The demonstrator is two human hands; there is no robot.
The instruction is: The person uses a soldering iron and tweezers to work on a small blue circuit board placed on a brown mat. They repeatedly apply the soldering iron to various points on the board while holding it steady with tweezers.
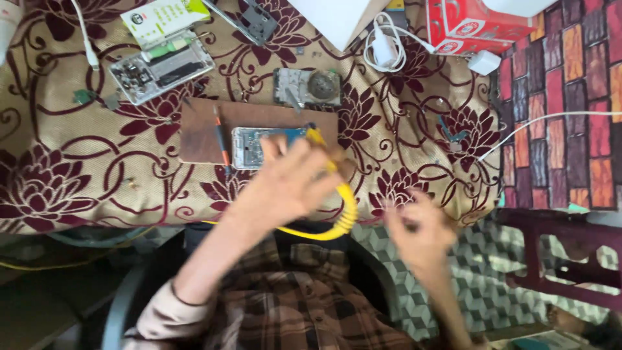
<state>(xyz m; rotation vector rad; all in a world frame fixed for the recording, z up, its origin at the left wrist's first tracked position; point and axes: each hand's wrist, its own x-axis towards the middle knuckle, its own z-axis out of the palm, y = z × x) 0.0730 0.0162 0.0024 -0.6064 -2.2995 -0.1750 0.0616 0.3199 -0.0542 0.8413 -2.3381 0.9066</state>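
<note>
My left hand (285,181) reaches over the near edge of a brown board (201,129) and is closed around a yellow tool whose coiled yellow cord (346,214) loops down toward my lap. The tool's tip (315,136) sits over an opened phone body (249,148) lying on the board. An orange-handled screwdriver (221,139) rests on the board beside the phone. My right hand (418,233) hovers blurred off the table's near edge, fingers loosely curled; nothing shows in it.
The table carries a floral cloth (78,168). On it lie another opened phone (162,68), a circuit part with a round piece (308,87), a white charger with cable (385,48), a red box (476,26) and a white adapter (484,63). A brick-patterned wall (570,110) is at right.
</note>
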